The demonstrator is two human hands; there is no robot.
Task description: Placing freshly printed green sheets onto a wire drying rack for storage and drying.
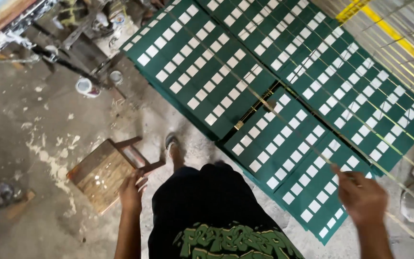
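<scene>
Stained concrete floor (green sheets above)

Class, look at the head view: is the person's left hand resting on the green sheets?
No: the left hand grips the wooden stool over the floor, apart from the green sheets.

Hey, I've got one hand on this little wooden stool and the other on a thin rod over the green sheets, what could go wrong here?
The left hand grips the wooden stool only at a corner, so it might tip or slip. The right hand holds a thin rod lying across the green sheets; dragging it could scuff them. Small cans on the gritty floor are trip hazards.
</scene>
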